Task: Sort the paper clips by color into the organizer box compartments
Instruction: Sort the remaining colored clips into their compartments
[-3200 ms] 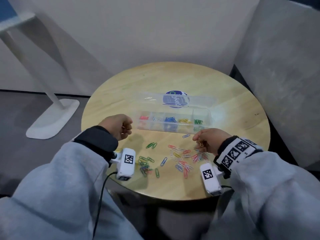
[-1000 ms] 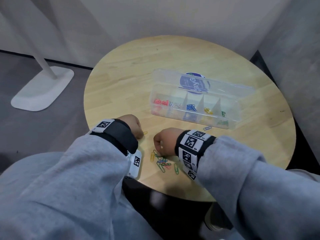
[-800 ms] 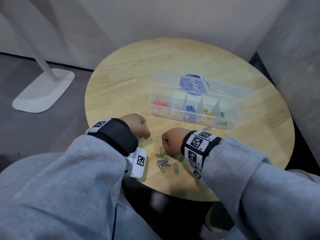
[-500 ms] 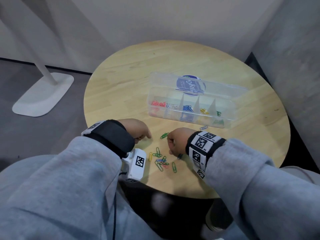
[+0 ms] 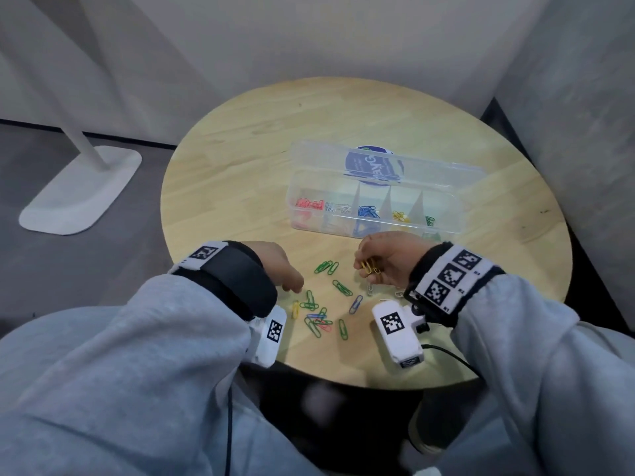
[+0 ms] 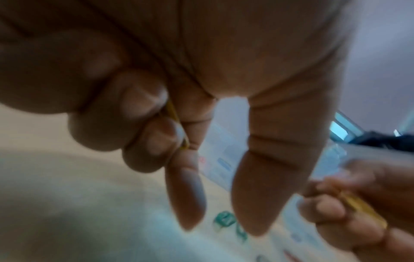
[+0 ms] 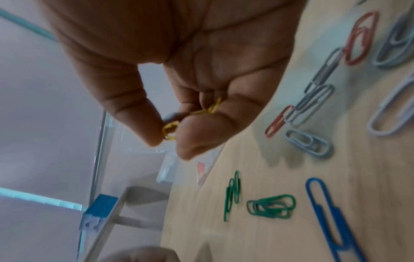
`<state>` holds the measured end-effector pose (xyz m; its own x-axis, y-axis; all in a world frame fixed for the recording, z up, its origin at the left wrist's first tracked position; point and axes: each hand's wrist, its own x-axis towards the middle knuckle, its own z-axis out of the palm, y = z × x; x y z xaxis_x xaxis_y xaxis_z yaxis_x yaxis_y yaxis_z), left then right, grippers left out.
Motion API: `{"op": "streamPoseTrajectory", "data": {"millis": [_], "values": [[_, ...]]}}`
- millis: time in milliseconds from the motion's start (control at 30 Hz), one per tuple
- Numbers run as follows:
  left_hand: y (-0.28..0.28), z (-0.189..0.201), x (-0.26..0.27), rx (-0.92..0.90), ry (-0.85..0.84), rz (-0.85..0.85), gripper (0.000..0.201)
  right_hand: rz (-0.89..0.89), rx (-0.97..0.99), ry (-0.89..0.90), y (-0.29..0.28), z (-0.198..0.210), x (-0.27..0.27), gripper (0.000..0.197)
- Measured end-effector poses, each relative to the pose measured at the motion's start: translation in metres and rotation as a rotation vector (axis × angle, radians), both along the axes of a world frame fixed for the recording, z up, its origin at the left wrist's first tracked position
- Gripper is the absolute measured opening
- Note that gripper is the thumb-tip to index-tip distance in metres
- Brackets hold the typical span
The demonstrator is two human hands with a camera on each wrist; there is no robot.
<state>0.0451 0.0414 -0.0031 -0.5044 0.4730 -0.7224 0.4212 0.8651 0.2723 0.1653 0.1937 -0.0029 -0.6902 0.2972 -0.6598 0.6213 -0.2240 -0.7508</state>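
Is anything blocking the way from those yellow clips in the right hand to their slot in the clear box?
Nothing visible. The right hand pinches yellow paper clips just before the clear plastic organizer box, whose lid is open; only its low front wall lies before the yellow compartment.

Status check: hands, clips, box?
Right hand pinching yellow clips. Left hand gripping a yellow clip. Organizer box open, partly filled. Path clear.
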Motion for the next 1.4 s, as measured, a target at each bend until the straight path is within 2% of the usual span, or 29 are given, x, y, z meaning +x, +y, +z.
{"op": "streamPoseTrajectory", "data": {"millis": [100,300,500,667,800,967,1167,1267,1400], "values": [[-0.002,-0.005,0.002,-0.036,0.07,-0.047,0.025,-0.09,-0.071,0.056,0.007,0.0,0.007,0.028],[0.002,-0.014,0.01,-0.109,0.182,-0.115,0.03,-0.198,-0.15,0.146,0.015,0.012,0.016,0.021],[0.007,-0.025,0.014,-0.108,0.218,-0.153,0.014,-0.295,0.096,0.149,0.04,0.036,0.023,0.036],[0.008,-0.027,0.013,-0.084,0.229,-0.146,0.008,-0.427,0.265,0.141,0.065,0.04,0.019,0.032],[0.01,-0.029,0.01,-0.045,0.259,-0.112,0.012,-0.387,0.334,0.115,0.07,0.029,0.009,0.039],[0.011,-0.03,0.01,-0.036,0.254,-0.103,0.008,-0.18,0.534,0.047,0.07,0.017,0.005,0.049],[0.009,-0.015,0.011,-0.038,0.211,-0.063,0.014,-0.241,0.513,0.183,0.073,0.015,0.044,0.028],[0.011,0.005,0.006,0.084,0.15,0.0,0.014,-0.248,0.503,0.183,0.074,0.023,0.072,0.031],[0.038,0.036,0.012,0.328,0.162,0.068,0.015,-0.085,0.627,-0.012,0.082,0.019,0.089,0.021]]}}
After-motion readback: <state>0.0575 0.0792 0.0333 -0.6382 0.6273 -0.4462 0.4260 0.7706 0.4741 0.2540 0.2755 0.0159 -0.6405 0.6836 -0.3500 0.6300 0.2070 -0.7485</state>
